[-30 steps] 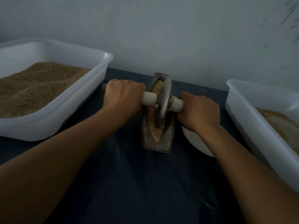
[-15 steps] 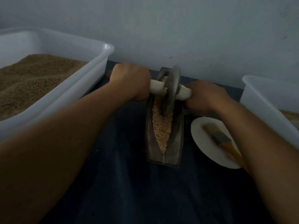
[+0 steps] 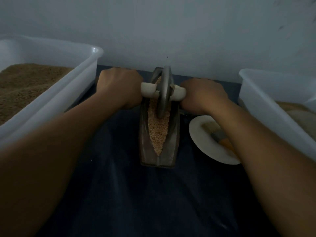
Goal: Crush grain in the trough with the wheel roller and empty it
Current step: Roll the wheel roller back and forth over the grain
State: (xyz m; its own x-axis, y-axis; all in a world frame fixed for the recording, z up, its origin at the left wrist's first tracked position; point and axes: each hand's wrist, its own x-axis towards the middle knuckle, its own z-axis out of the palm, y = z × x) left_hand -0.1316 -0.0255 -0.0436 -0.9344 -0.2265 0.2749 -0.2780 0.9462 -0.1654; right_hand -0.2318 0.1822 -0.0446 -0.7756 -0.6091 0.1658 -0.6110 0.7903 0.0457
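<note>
A narrow metal trough (image 3: 172,147) lies lengthwise on the dark table, holding a strip of tan grain (image 3: 158,132). The grey wheel roller (image 3: 165,93) stands upright in the trough's far half, its rim down in the grain. My left hand (image 3: 119,87) is closed around the white handle on the wheel's left side. On the other side, my right hand (image 3: 203,94) grips the matching white handle. Both forearms reach in from the near corners.
A large white tub (image 3: 56,93) of brown grain sits at the left. Another white tub (image 3: 266,106) stands at the right. A small white plate (image 3: 203,142) with a yellow-handled brush (image 3: 222,141) lies right of the trough. A pale wall rises just behind.
The wheel and both hands have rolled from the trough's middle toward its far end, uncovering more grain in the near half. The plate and brush came into sight.
</note>
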